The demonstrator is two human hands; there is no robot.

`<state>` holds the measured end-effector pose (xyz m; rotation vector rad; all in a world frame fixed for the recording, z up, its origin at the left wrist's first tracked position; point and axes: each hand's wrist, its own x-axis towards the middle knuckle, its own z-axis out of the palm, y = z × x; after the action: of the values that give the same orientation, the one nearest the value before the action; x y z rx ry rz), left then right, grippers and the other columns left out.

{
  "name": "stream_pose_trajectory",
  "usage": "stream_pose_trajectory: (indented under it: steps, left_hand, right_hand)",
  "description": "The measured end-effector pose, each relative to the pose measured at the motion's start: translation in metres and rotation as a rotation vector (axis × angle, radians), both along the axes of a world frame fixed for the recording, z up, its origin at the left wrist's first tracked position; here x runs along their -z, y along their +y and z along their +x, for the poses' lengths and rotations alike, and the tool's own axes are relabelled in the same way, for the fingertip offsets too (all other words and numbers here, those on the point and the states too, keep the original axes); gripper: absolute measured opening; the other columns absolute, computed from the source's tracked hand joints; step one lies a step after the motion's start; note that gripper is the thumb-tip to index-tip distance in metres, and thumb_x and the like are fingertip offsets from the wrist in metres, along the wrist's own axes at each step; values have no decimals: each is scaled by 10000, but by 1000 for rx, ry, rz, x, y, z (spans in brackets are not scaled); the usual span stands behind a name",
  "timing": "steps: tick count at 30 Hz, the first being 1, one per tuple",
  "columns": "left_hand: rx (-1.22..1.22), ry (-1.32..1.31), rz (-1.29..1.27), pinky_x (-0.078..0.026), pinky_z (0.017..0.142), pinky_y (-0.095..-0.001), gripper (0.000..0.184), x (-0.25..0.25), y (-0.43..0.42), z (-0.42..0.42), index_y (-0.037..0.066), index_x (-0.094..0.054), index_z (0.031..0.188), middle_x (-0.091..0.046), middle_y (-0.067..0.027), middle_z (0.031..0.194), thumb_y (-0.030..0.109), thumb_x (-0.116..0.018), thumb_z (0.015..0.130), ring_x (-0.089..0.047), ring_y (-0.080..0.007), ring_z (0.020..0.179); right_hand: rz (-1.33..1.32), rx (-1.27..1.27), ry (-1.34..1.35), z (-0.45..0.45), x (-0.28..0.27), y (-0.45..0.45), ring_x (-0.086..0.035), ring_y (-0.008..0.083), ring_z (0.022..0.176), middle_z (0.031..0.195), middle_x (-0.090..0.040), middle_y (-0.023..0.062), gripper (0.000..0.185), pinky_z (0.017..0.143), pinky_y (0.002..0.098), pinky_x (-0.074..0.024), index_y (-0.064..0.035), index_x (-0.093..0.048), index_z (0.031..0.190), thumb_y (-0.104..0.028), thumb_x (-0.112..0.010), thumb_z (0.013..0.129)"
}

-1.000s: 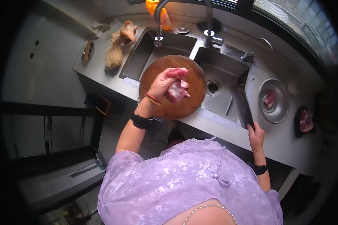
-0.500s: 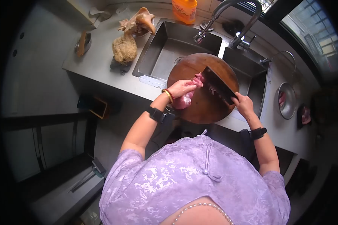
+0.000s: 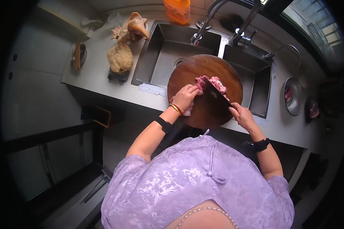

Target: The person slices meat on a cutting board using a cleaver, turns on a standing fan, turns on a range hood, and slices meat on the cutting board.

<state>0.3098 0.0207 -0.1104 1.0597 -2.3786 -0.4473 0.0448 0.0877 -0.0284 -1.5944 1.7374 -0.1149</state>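
Observation:
A round wooden chopping board (image 3: pixel 228 72) bridges the sink's front edge and the counter. My left hand (image 3: pixel 185 97) is closed on a piece of raw meat (image 3: pixel 200 83), pressing it against the board; part of the meat shows below my palm. My right hand (image 3: pixel 242 115) grips the handle of a dark cleaver (image 3: pixel 216 92). Its blade slants up and left across the board, with its far end close to the meat by my left fingers. Cut meat (image 3: pixel 218 83) lies in a small heap along the far side of the blade.
A two-basin steel sink (image 3: pixel 156 57) with a faucet (image 3: pixel 239 37) lies behind the board. At left are a bumpy tan loofah-like piece (image 3: pixel 120 58) and a bowl of pale meat (image 3: pixel 132 28). An orange bottle (image 3: pixel 177 11) stands behind; a metal bowl (image 3: pixel 294 100) sits at right.
The cleaver has shifted left and down, and its blade now stands nearer the held meat. More cut meat shows beyond the blade. My left hand has moved slightly down and left.

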Motion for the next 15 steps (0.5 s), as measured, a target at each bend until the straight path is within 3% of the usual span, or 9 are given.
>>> stream_pose_trajectory:
  steps: [4,6,11,13,15]
  left_hand:
    - [-37,-65,-18,-448,833,-319,279,4,-3,-6,60,-598,959,-574,-53,1029,93,-499,701,-518,-233,962]
    - [-63,-83,-13,-449,830,-322,285,6,-1,-9,62,-599,965,-571,-57,1038,95,-505,698,-519,-237,956]
    - [-70,-139,32,-451,821,-340,301,8,6,-7,71,-604,982,-563,-70,1049,110,-524,694,-523,-249,951]
    - [-76,-169,-116,-453,782,-329,257,9,5,-7,80,-606,954,-580,-66,919,123,-517,717,-534,-233,924]
    - [-32,-145,-151,-450,789,-329,249,2,5,-7,76,-616,942,-583,-68,911,119,-512,719,-537,-231,923]
  right_hand:
    - [-36,10,-71,2,-2,-1,-583,372,773,794,-624,178,321,678,446,-443,-121,-562,1050,-366,-445,879]
    - [-224,-12,-22,9,2,6,-588,365,737,773,-623,172,316,640,446,-450,-141,-574,1049,-370,-429,885]
    - [-294,-124,111,32,-5,10,-596,342,643,705,-617,165,314,542,436,-454,-176,-578,1073,-380,-431,884]
    - [-304,-160,213,38,-6,12,-594,342,626,676,-609,169,332,538,441,-456,-175,-576,1085,-395,-431,882]
    - [-271,-141,219,41,-7,10,-594,346,632,682,-611,171,340,540,444,-454,-178,-569,1099,-399,-429,882]
